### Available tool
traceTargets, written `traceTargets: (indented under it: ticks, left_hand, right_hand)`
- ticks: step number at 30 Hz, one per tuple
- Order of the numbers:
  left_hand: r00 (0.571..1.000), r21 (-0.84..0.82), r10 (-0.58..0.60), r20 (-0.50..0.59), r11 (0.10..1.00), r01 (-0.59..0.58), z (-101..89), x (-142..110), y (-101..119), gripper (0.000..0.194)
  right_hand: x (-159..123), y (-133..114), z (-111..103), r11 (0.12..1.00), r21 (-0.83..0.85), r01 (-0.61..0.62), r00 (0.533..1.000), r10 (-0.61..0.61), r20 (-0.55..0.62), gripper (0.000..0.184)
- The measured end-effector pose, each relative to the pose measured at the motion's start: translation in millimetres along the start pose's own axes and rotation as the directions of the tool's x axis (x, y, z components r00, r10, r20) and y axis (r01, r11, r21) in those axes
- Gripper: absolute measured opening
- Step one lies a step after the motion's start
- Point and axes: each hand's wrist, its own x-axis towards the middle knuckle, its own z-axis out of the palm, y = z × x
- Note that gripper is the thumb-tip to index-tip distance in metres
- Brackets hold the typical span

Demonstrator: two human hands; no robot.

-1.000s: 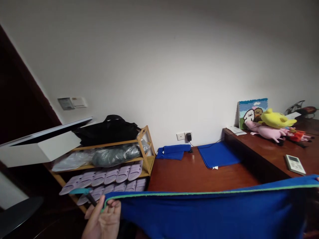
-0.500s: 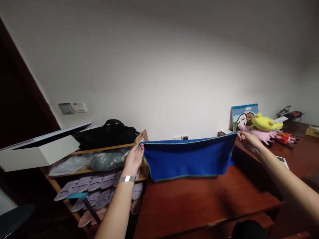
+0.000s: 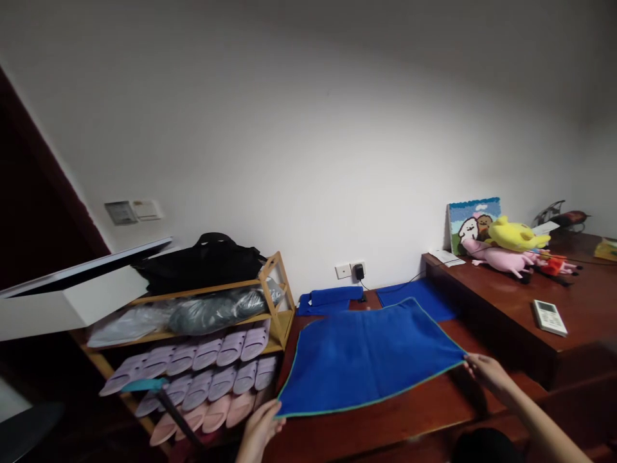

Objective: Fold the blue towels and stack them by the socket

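A blue towel (image 3: pixel 371 357) with a green edge lies spread flat on the dark red wooden table (image 3: pixel 385 424). My left hand (image 3: pixel 260 429) pinches its near left corner at the table's left edge. My right hand (image 3: pixel 486 373) pinches the near right corner. Both arms reach in from the bottom of the view. Behind the spread towel lie a folded blue towel (image 3: pixel 330 299) and another flat blue towel (image 3: pixel 421 297) by the wall.
A wooden shoe rack (image 3: pixel 212 347) with several purple slippers and a black bag stands at the left. A raised desk (image 3: pixel 530 308) at the right holds plush toys (image 3: pixel 511 247), a picture and a white remote (image 3: pixel 549 317). A white box (image 3: pixel 72 296) juts out at far left.
The towel, held up stretched in the air before, has come down and now lies flat on the table. Both hands moved down and toward me with its near corners.
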Motion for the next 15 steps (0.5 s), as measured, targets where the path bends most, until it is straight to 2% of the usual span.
traceTargets:
  ticks: [2,5,8,11,15]
  left_hand:
    - [0.999,0.190,0.036,0.010,0.981,-0.038,-7.6,0.8,-26.9,0.053]
    - [0.993,0.343,0.095,0.070,0.932,-0.114,-19.1,-0.7,-44.3,0.070]
    - [0.984,0.382,0.122,0.127,0.910,-0.162,-29.1,-3.4,-45.9,0.081]
    - [0.978,0.406,0.161,0.130,0.891,-0.201,-34.7,-5.9,-45.5,0.082]
    - [0.972,0.477,0.093,0.218,0.859,-0.189,-40.1,-7.4,-48.0,0.073]
  right_hand:
    - [-1.2,31.9,-0.4,0.998,-0.055,-0.043,0.999,0.042,-0.017,0.037]
    - [-4.3,51.5,-4.0,0.993,-0.104,-0.059,0.998,0.057,-0.018,0.034]
    - [-9.5,46.7,-10.7,0.995,-0.086,-0.058,0.998,0.058,-0.002,0.035]
    - [-16.6,37.2,-18.5,0.997,-0.062,-0.037,0.999,0.038,0.008,0.039]
    - [-24.8,38.8,-30.2,0.997,-0.044,-0.060,0.998,0.060,0.001,0.038]
